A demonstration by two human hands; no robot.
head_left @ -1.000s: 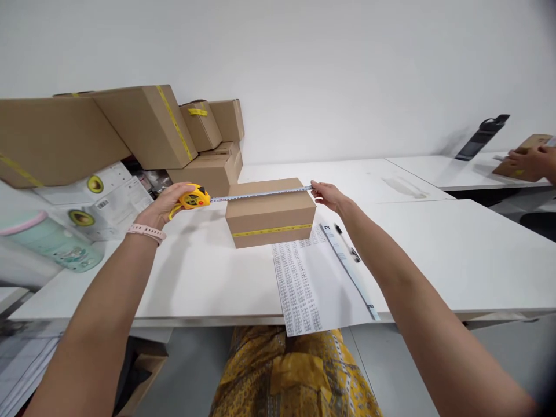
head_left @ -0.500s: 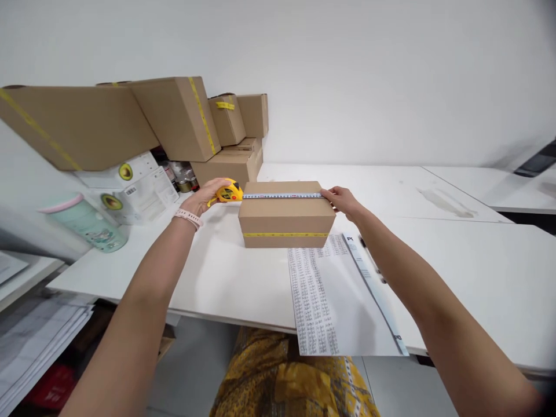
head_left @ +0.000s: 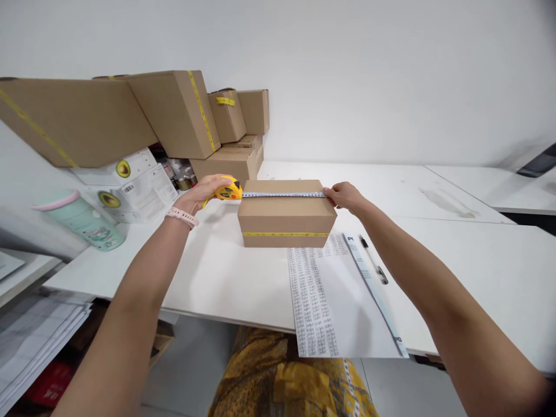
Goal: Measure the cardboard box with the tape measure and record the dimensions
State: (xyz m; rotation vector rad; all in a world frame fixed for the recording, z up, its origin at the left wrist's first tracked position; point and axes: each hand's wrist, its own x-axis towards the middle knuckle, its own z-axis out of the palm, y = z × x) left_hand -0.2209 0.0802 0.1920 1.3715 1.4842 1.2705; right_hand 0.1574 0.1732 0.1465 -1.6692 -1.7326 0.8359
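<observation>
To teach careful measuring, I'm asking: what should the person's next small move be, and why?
Probably lean in and read the tape blade at the left edge of the box: the blade spans the box's top, the left grip holds the yellow case beside that edge, and the right grip pinches the blade at the opposite edge.

the left forearm (head_left: 143,272) slants up and inward from the lower left, its wrist (head_left: 186,205) nearly straight, the left hand (head_left: 209,188) curled in a grip; the right forearm (head_left: 403,249) reaches up and inward from the lower right, the right hand (head_left: 346,196) turned toward the other, fingers (head_left: 332,193) pinched at the tips, both hands apart at about the same height
</observation>
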